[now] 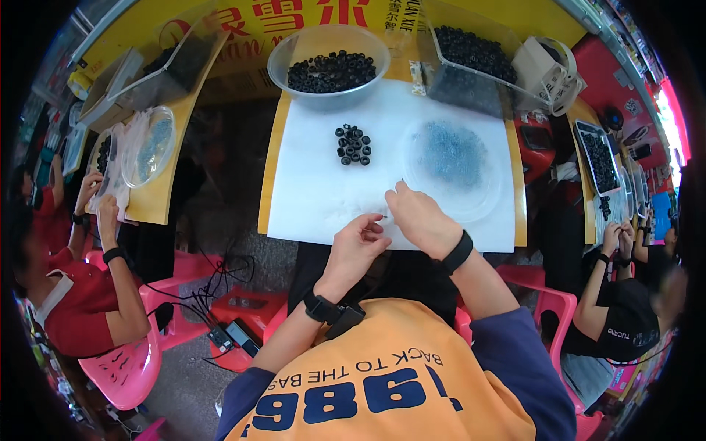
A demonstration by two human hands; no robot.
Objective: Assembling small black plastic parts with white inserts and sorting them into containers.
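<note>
Over the near edge of a white sheet [309, 184], my two hands work close together. My left hand [354, 248] has its thumb and forefinger brought together at a tiny dark tip. The fingers of my right hand [425, 222] are pressed together, with a small dark point showing past them; what either hand pinches is too small to name. Just beyond them lies a small group of black ring-shaped pieces [353, 145]. To its right, a round clear tray [482, 200] bears a spread of tiny pale-blue pieces [450, 153], close to my right hand.
A translucent bowl [327, 101] of black rings stands at the table's far side. Right of it are a clear bin [463, 94] full of black pieces and a white bag [535, 70]. People work at side tables [168, 187] to left and right. Pink chairs [132, 375] and cables surround me.
</note>
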